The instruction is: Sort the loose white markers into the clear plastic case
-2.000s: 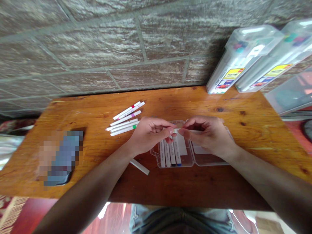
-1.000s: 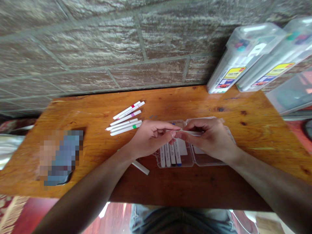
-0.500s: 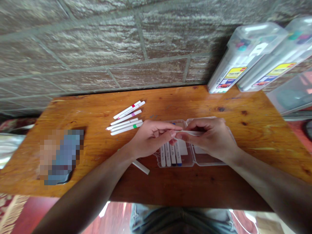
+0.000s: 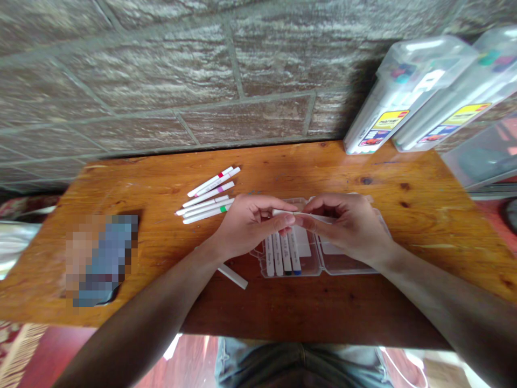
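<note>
Both hands meet over an open clear plastic case (image 4: 323, 264) on the wooden table (image 4: 283, 167). My left hand (image 4: 250, 226) and my right hand (image 4: 347, 223) pinch the two ends of one white marker (image 4: 301, 214), held level above the case. Several white markers with dark tips (image 4: 283, 253) lie side by side in the case's left half. Another white marker (image 4: 233, 276) rests on the table under my left wrist.
Several loose white markers with coloured bands (image 4: 208, 196) lie left of my hands. A blurred dark object (image 4: 100, 258) sits near the left edge. Two clear marker boxes with yellow labels (image 4: 404, 91) lean against the stone wall at the back right.
The hands have stayed over the case with the marker between them; the fingertips shifted slightly, first closing together, then drawing a little apart again.
</note>
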Demonstrator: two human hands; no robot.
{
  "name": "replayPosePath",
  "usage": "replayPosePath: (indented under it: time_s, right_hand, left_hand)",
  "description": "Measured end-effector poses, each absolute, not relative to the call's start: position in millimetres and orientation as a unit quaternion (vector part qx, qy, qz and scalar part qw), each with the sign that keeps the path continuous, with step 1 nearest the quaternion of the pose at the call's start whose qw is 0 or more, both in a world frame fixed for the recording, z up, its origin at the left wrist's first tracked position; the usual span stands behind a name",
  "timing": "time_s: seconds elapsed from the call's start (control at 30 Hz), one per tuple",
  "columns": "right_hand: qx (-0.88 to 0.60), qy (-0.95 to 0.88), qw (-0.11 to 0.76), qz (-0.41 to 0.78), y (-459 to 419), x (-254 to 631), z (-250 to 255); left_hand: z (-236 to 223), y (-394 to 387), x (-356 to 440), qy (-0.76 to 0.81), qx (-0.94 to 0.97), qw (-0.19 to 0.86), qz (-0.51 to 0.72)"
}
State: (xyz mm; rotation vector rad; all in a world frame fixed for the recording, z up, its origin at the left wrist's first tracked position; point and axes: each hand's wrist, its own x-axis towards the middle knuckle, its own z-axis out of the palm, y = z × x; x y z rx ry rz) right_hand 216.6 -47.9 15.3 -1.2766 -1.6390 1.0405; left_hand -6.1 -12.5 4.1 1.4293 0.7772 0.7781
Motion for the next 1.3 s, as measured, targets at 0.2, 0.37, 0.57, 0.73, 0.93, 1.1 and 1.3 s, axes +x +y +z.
replayPosePath:
  time_s: [0.2, 0.37, 0.57, 0.73, 0.93, 1.1, 1.3]
  right_hand:
    - [-0.504, -0.618, 0.423, 0.429, -45.7, 218.0, 10.7]
    - [-0.489, -0.579, 0.448, 0.474, -43.8, 218.6, 6.6]
    - [-0.476, -0.587, 0.475, 0.450, -43.4, 218.5, 10.3]
    - [-0.468, -0.581, 0.503, 0.436, -45.5, 216.1, 13.6]
    - [-0.434, -0.577, 0.533, 0.442, -46.1, 213.2, 14.6]
    - [-0.413, -0.572, 0.528, 0.474, -47.8, 215.6, 12.3]
    - [-0.391, -0.558, 0.512, 0.523, -51.2, 219.0, 9.4]
  left_hand:
    - [5.1, -8.4, -5.7, 0.356, 0.591, 0.626, 0.363]
    - [6.0, -8.0, -5.2, 0.357, 0.559, 0.643, 0.383]
    - [7.3, -4.0, -4.5, 0.363, 0.525, 0.644, 0.422]
    - [4.0, -0.7, -6.8, 0.367, 0.505, 0.638, 0.450]
    - [2.1, 0.7, -8.3, 0.375, 0.475, 0.638, 0.477]
    - [3.6, 2.5, -7.6, 0.376, 0.455, 0.642, 0.489]
    - [7.3, 3.2, -6.8, 0.381, 0.431, 0.647, 0.501]
